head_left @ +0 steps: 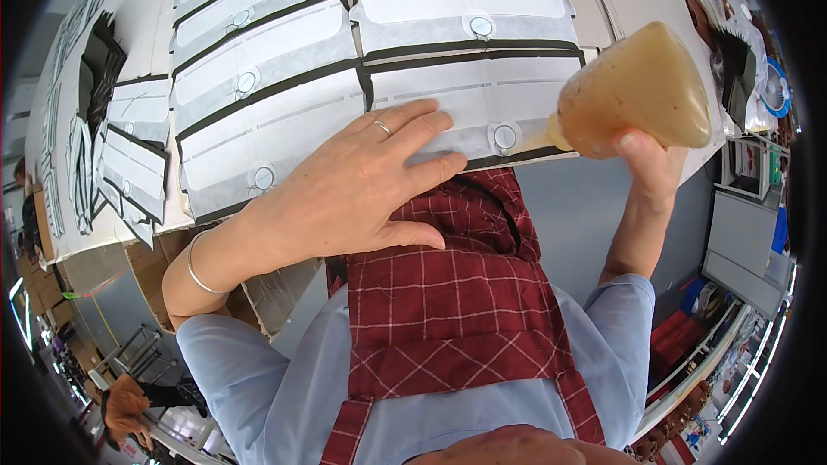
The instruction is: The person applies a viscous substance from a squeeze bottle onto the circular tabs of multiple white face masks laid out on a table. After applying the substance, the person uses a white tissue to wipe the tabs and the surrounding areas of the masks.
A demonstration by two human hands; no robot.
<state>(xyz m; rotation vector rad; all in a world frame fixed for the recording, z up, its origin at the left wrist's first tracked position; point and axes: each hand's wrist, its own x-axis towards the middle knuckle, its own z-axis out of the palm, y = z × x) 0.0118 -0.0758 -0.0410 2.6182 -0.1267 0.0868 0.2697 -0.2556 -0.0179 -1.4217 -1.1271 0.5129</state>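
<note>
My right hand (648, 159) grips a squeeze bottle (637, 86) of cloudy amber liquid, tipped on its side. Its narrow nozzle points left, beside a small round disc (504, 138) on the nearest right-hand panel (465, 82); whether the tip touches is hard to make out. That panel is flat, white and grey with black edging. My left hand (370, 164) lies with fingers spread on the panel's lower left part, its thumb out over the table's near edge. It holds nothing and covers part of the panel.
Similar panels (258, 103) with round discs lie in two columns on the white table (594, 0). Loose panels (133, 168) and dark strips (99, 69) are piled at the left. More dark pieces (736, 60) lie at the right edge. Cardboard boxes (151, 280) stand below the table.
</note>
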